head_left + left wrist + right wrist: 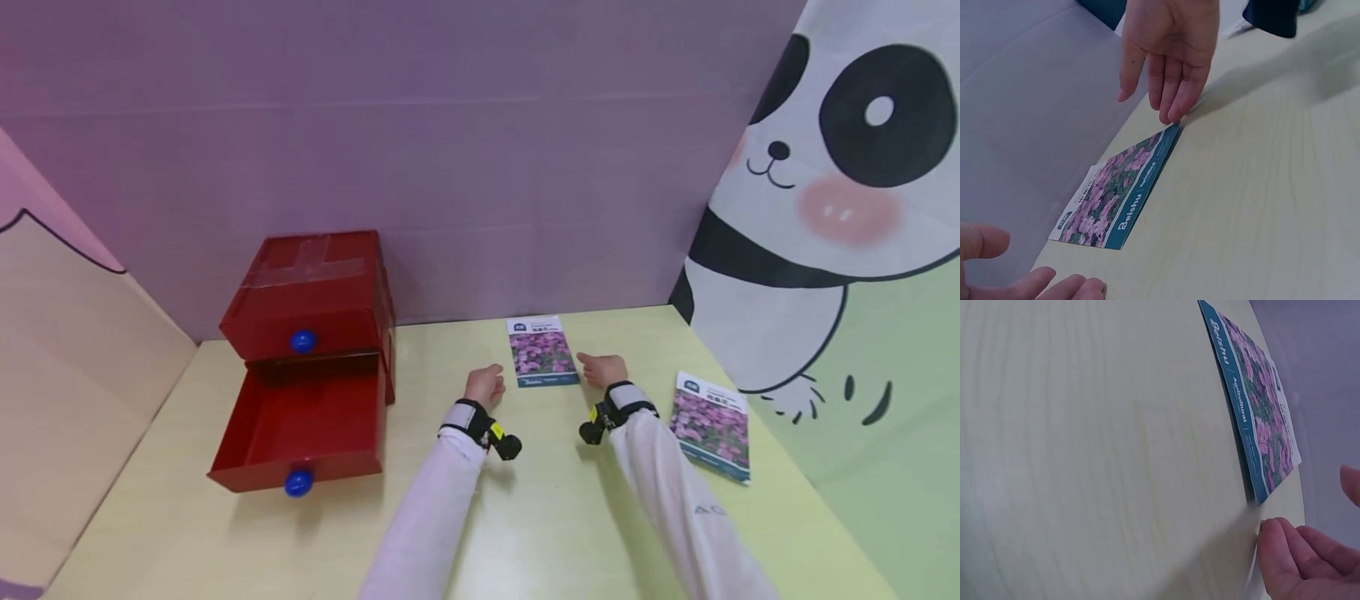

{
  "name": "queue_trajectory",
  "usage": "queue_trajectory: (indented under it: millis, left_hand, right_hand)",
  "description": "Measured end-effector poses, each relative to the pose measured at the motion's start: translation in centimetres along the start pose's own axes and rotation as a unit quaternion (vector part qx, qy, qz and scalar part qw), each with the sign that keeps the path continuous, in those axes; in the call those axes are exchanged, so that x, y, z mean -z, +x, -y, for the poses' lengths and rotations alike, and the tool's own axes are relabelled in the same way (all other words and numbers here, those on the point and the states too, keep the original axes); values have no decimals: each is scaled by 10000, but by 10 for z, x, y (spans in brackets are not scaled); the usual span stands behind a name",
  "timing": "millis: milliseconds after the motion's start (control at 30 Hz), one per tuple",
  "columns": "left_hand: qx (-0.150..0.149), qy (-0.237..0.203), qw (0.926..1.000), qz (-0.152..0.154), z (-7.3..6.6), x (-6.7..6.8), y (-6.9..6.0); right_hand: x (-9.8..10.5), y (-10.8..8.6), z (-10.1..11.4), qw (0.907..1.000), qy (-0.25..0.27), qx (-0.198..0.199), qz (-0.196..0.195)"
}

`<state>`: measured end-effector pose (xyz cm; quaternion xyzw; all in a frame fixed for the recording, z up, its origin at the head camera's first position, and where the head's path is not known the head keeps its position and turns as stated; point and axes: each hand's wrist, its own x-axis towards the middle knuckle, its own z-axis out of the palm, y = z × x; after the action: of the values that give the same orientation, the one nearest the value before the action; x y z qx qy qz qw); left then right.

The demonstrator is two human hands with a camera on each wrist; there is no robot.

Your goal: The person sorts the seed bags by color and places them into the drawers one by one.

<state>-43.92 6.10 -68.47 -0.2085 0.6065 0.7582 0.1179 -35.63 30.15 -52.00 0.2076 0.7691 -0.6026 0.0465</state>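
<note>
A flat packet with pink flowers and a teal band lies on the table near its back edge. My left hand is just left of it, fingers relaxed and holding nothing; in the left wrist view its thumb and fingertips stand apart. On the packet's other side is my right hand, its fingers extended close to the packet's corner. The right wrist view has a small gap between those fingers and the packet.
At the left stands a red two-drawer box with blue knobs; its lower drawer is pulled out. Several stacked packets of the same look lie right of my right forearm. A purple wall cloth rises behind the table.
</note>
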Motion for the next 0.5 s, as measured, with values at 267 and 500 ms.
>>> queue_trajectory:
  millis: [267,500]
  left_hand:
    - [214,-187,9994,201,-15,-6,-36]
    - [122,-209,9967,769,-54,-6,-100]
  right_hand:
    - [4,69,-47,9953,841,-179,454]
    - [0,109,-72,9947,860,-250,497]
